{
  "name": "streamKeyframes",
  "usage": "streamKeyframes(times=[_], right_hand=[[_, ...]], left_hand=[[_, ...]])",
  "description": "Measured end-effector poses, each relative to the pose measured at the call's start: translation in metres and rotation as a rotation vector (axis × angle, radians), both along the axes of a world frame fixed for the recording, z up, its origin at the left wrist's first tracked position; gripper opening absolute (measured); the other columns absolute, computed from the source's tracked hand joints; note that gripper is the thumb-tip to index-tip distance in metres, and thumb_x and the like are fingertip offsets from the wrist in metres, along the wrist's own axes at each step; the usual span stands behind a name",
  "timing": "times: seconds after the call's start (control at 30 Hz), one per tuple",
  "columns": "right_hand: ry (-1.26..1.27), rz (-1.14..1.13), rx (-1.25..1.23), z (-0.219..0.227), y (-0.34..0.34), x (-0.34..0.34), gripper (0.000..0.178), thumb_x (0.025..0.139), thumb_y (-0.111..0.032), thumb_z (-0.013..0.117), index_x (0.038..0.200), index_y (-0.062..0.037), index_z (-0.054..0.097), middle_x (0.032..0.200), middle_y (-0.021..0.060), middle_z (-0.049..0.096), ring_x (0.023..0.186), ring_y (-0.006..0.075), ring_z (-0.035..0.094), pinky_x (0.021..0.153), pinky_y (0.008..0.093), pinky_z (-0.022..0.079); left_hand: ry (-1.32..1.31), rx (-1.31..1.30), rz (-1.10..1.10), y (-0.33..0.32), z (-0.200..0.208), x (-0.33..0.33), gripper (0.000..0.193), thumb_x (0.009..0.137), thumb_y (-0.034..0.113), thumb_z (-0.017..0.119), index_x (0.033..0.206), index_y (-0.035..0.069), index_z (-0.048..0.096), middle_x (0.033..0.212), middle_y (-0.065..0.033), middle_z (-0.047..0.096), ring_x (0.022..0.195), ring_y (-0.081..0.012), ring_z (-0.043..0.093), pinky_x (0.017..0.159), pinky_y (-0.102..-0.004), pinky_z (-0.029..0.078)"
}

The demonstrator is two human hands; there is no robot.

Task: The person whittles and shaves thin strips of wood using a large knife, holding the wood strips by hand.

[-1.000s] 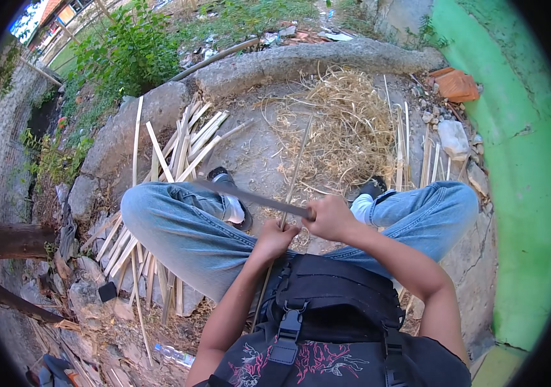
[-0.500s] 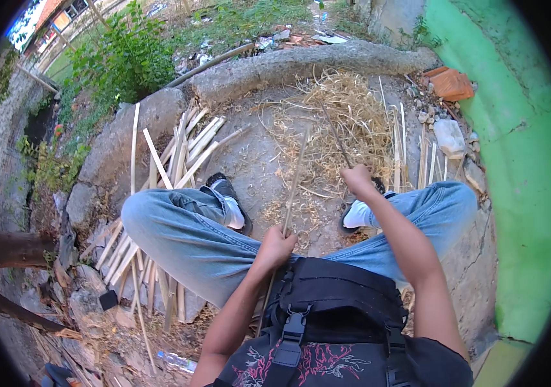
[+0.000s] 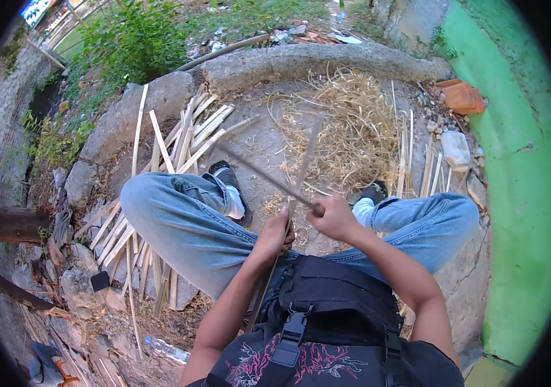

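Two bare hands met in the middle of the frame, just above a black chest bag (image 3: 343, 303). The left hand (image 3: 277, 235) was closed around a long thin bamboo strip (image 3: 301, 177), which ran from the lower middle of the frame, past the bag, up toward the pile of shavings (image 3: 346, 126) in the upper middle. The right hand (image 3: 333, 218) was closed on the handle of a long dark blade (image 3: 262, 177); the blade pointed to the upper left and crossed the strip just beside the two hands. I could not tell if the blade edge touched the strip at the crossing.

The person sat with both knees spread, in blue jeans (image 3: 179, 226), with dark shoes and white socks. The left shoe (image 3: 227, 177) rested on the stone ground (image 3: 259, 145) left of the centre, and the right shoe (image 3: 373, 192) was partly hidden behind the right leg.

Many split bamboo slats (image 3: 185, 138) lay in a loose heap at the upper left and continued under the left leg. More thin strips (image 3: 411, 151) lay at the right of the shavings. A green painted wall (image 3: 520, 193) filled the right side of the frame, and a green bush (image 3: 137, 39) stood at the upper left.
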State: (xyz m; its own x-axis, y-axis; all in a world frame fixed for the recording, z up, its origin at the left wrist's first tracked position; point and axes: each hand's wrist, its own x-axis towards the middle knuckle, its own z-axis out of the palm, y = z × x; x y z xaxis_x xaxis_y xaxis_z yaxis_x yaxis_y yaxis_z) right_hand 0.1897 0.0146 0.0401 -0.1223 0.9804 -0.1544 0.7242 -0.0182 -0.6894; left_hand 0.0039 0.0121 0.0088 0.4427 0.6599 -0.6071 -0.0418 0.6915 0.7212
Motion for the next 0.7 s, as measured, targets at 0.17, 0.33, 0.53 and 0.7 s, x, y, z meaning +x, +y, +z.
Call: streamKeyframes(times=[0.17, 0.33, 0.53, 0.7], right_hand=[[-0.071, 0.149, -0.014, -0.017, -0.016, -0.012, 0.024, 0.075, -0.025, 0.062, 0.07, -0.002, 0.065, 0.064, 0.0222, 0.061, 0.065, 0.0407, 0.062, 0.062, 0.0468, 0.051], [-0.103, 0.124, -0.028, -0.029, -0.012, -0.012, 0.022, 0.074, -0.023, 0.061, 0.066, -0.0026, 0.066, 0.063, 0.0224, 0.061, 0.064, 0.0408, 0.063, 0.063, 0.0467, 0.052], [-0.135, 0.06, 0.086, -0.063, 0.007, 0.02, 0.021, 0.07, -0.024, 0.065, 0.066, -0.0042, 0.066, 0.063, 0.0208, 0.061, 0.063, 0.0389, 0.063, 0.062, 0.0459, 0.052], [-0.224, -0.023, 0.145, -0.054, 0.002, 0.005, 0.024, 0.071, -0.027, 0.065, 0.067, -0.0035, 0.066, 0.063, 0.0209, 0.062, 0.062, 0.0388, 0.063, 0.062, 0.0462, 0.052]], left_hand=[[0.146, 0.054, 0.029, -0.004, 0.011, 0.01, 0.039, 0.101, 0.031, 0.038, 0.072, 0.008, 0.05, 0.052, -0.0004, 0.042, 0.037, -0.0111, 0.038, 0.034, -0.0261, 0.03], [0.346, 0.269, -0.026, -0.009, -0.018, 0.008, 0.045, 0.101, 0.033, 0.037, 0.072, 0.002, 0.052, 0.049, -0.004, 0.044, 0.036, -0.0146, 0.044, 0.036, -0.0325, 0.035], [0.42, 0.328, -0.037, -0.002, -0.011, 0.015, 0.052, 0.102, 0.038, 0.033, 0.071, 0.0, 0.051, 0.048, -0.0053, 0.045, 0.037, -0.0176, 0.048, 0.039, -0.036, 0.038], [0.435, 0.348, -0.014, 0.003, -0.02, 0.01, 0.052, 0.102, 0.037, 0.033, 0.072, -0.001, 0.053, 0.05, -0.0078, 0.049, 0.039, -0.0193, 0.05, 0.041, -0.0359, 0.04]])
